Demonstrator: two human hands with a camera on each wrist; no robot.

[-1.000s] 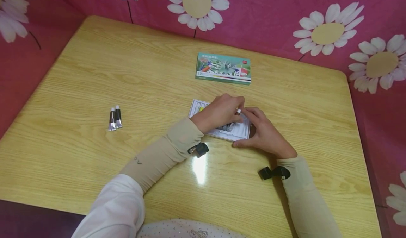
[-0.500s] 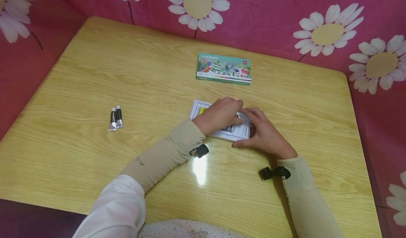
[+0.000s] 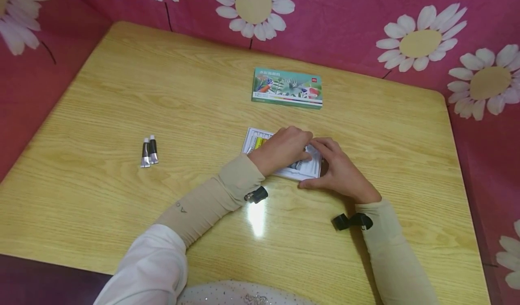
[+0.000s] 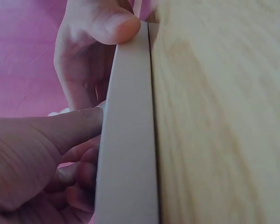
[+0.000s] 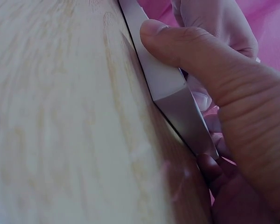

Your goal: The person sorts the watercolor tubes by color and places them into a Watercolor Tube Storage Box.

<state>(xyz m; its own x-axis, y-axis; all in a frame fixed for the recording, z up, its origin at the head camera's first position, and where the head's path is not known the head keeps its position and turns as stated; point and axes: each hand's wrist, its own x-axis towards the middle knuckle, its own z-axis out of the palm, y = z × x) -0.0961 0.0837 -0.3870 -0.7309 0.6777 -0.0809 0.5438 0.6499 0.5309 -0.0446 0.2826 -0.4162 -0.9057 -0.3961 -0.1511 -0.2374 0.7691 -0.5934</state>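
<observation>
A white plastic tray (image 3: 310, 173) of paint tubes lies on the table in the head view; a yellow tube (image 3: 258, 142) shows at its left end. My left hand (image 3: 282, 149) reaches over the tray and pinches a paint tube (image 3: 298, 164) low in it, mostly hidden by the fingers. At the tray's right end, my right hand (image 3: 343, 172) grips it, thumb on the front side and fingers at the far corner. The left wrist view shows the tray's side wall (image 4: 128, 130) beside my left thumb. In the right wrist view, my right thumb (image 5: 177, 44) presses that wall.
Two dark paint tubes, one brownish (image 3: 145, 152) and one black (image 3: 153, 149), lie side by side on the left of the wooden table (image 3: 195, 93). A green illustrated paint box (image 3: 286, 88) lies behind the tray. Pink flowered cloth (image 3: 337, 25) stands behind the table.
The left hand has lowered slightly toward the tray with the pinched tube; its white cap, visible a second ago, is now hidden. The right hand stays on the tray.
</observation>
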